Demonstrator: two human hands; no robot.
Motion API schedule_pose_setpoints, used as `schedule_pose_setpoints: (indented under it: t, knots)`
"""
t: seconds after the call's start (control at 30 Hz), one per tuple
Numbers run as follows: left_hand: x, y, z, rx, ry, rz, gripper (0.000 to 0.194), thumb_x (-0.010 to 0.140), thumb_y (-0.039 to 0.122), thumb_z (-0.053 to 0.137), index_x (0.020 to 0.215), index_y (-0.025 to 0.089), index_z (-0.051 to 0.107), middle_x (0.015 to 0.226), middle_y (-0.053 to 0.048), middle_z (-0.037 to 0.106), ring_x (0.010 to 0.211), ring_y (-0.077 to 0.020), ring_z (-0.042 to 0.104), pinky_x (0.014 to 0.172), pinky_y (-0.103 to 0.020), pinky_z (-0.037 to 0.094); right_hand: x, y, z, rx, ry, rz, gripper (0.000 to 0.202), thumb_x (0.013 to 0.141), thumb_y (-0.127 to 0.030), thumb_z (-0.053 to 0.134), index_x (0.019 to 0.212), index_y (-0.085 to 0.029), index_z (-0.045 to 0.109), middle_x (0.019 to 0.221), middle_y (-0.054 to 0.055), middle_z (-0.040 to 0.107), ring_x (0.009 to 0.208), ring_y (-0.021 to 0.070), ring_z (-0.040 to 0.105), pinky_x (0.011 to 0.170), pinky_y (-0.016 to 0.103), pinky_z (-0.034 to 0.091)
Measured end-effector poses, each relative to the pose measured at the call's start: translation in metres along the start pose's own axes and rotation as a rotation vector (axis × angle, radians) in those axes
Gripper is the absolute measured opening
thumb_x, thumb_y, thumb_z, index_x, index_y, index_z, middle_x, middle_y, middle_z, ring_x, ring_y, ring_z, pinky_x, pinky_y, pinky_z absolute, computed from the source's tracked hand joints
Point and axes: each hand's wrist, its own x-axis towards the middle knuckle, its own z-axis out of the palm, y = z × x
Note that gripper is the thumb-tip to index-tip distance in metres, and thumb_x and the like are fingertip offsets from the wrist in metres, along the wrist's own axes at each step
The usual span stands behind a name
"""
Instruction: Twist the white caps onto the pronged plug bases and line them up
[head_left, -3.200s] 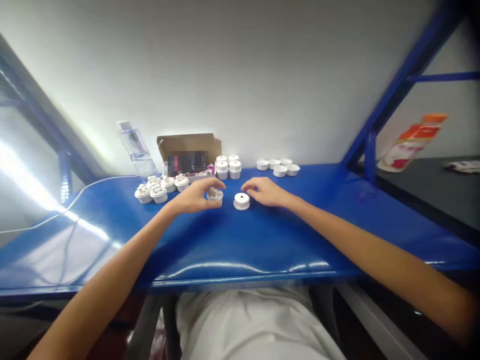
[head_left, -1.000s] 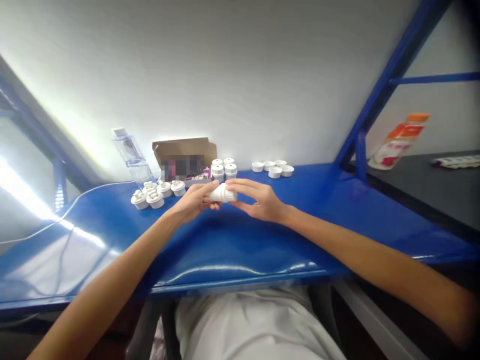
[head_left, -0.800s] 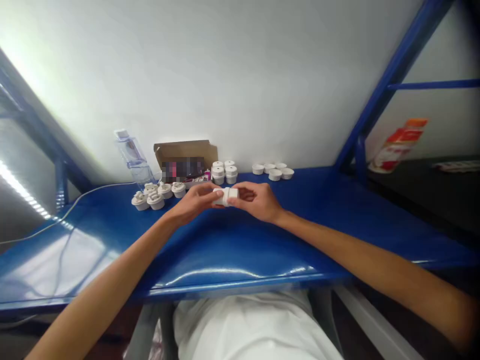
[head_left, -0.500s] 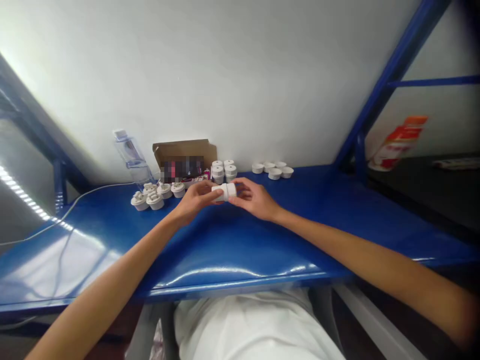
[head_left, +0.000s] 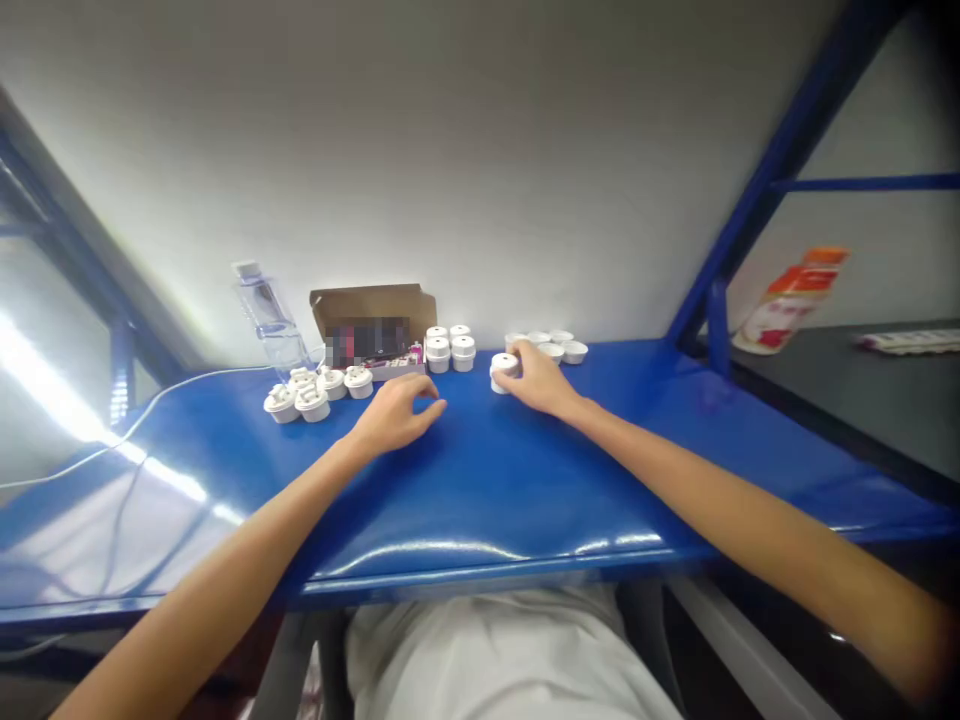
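Note:
My right hand [head_left: 541,380] grips a round white plastic fitting [head_left: 504,372] from its right side, holding it upright at the blue tabletop. Whether its base rests on the surface I cannot tell. My left hand [head_left: 397,412] is empty over the table, thumb and fingers apart and curved. Left of the held piece stands a cluster of similar white fittings [head_left: 451,350] with a small dark hole on top. Behind my right hand lie several shallow white cups [head_left: 562,350], partly covered by it. Several white bases with raised parts [head_left: 307,395] sit to the left.
An opened cardboard box [head_left: 371,300] with small goods stands against the wall, beside a tilted clear bottle [head_left: 274,325]. A white cable [head_left: 172,388] crosses the left side. Blue frame posts [head_left: 718,320] flank the table. An orange-capped bottle [head_left: 791,305] stands on a dark surface at right.
Both hands held the white fitting between them at the centre. My left hand has let go and opened; my right hand has carried the fitting rightwards and turned it upright.

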Motion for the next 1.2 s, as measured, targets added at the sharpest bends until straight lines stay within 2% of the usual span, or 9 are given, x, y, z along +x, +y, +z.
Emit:
schedule_pose_setpoints:
  t: [0.3,0.43,0.53,0.63,0.73,0.9,1.0,1.1,1.2]
  knots:
    - [0.004,-0.021,-0.037,0.429,0.128,-0.216,0.024,0.091,0.039,0.054,0.095,0.019,0.068,0.100,-0.011,0.071,0.096,-0.0284,0.066,0.085,-0.038,0.049,0.072,0.029,0.033,-0.020,-0.050,-0.011,0.022,0.088,-0.032,0.066,0.105,-0.019,0.060,0.108,0.010,0.066,0.094,0.0229,0.062,0.088,0.035,0.049]
    - [-0.001,-0.042,-0.049,0.652,0.079,-0.328,0.032,0.088,0.036,0.057,0.111,0.016,0.065,0.110,-0.016,0.069,0.109,-0.0347,0.062,0.091,-0.043,0.048,0.081,0.034,0.025,-0.154,-0.169,-0.008,0.040,0.087,-0.020,0.066,0.126,-0.016,0.059,0.121,0.012,0.068,0.107,0.0232,0.062,0.096,0.034,0.046]
    - [-0.004,-0.056,-0.049,0.705,0.004,-0.368,0.038,0.087,0.035,0.057,0.119,0.015,0.063,0.114,-0.018,0.068,0.114,-0.0381,0.060,0.093,-0.047,0.048,0.072,0.039,0.012,-0.257,-0.165,0.020,0.053,0.084,-0.012,0.066,0.136,-0.010,0.054,0.129,0.019,0.064,0.122,0.0301,0.056,0.107,0.042,0.037]
    - [-0.005,-0.064,-0.047,0.622,-0.053,-0.369,0.036,0.085,0.030,0.058,0.117,0.017,0.065,0.116,-0.016,0.069,0.109,-0.0350,0.064,0.091,-0.044,0.049,0.060,0.037,0.004,-0.278,-0.170,0.060,0.047,0.084,-0.007,0.063,0.131,-0.009,0.059,0.116,0.020,0.069,0.119,0.0341,0.058,0.108,0.049,0.035]
    - [-0.003,-0.061,-0.041,0.402,-0.047,-0.287,0.035,0.081,0.028,0.061,0.115,0.020,0.066,0.119,-0.011,0.069,0.109,-0.0304,0.065,0.094,-0.040,0.050,0.044,0.022,0.000,-0.200,-0.211,0.085,0.038,0.085,-0.012,0.064,0.123,-0.013,0.067,0.103,0.014,0.074,0.103,0.0302,0.066,0.097,0.042,0.045]
    - [0.003,-0.032,-0.026,-0.085,-0.105,-0.137,0.052,0.077,0.033,0.071,0.127,0.020,0.061,0.121,-0.009,0.070,0.108,-0.0263,0.066,0.085,-0.035,0.054,0.007,-0.016,-0.010,0.548,-0.407,0.352,0.030,0.080,-0.025,0.070,0.108,-0.016,0.074,0.095,0.009,0.076,0.077,0.0180,0.068,0.066,0.026,0.052]
    - [0.003,-0.017,-0.017,-0.238,-0.148,-0.088,0.052,0.076,0.034,0.073,0.125,0.020,0.061,0.117,-0.009,0.070,0.106,-0.0250,0.067,0.080,-0.032,0.054,-0.008,-0.021,-0.014,0.645,-0.510,0.439,0.027,0.080,-0.029,0.071,0.103,-0.016,0.076,0.093,0.009,0.076,0.073,0.0167,0.067,0.057,0.024,0.050]
    - [0.001,-0.014,-0.009,-0.220,-0.149,-0.076,0.050,0.076,0.037,0.075,0.121,0.020,0.063,0.121,-0.009,0.069,0.108,-0.0259,0.066,0.082,-0.032,0.053,-0.011,-0.012,-0.015,0.421,-0.415,0.317,0.021,0.077,-0.017,0.067,0.095,-0.017,0.078,0.099,0.010,0.077,0.090,0.0219,0.069,0.074,0.029,0.056]
    - [-0.001,-0.018,0.000,-0.167,-0.180,-0.102,0.051,0.077,0.043,0.074,0.121,0.020,0.063,0.116,-0.008,0.071,0.102,-0.0257,0.066,0.082,-0.033,0.053,-0.012,-0.009,-0.020,0.377,-0.360,0.143,0.039,0.072,-0.008,0.062,0.107,-0.018,0.076,0.118,0.009,0.074,0.110,0.0251,0.067,0.097,0.036,0.053]
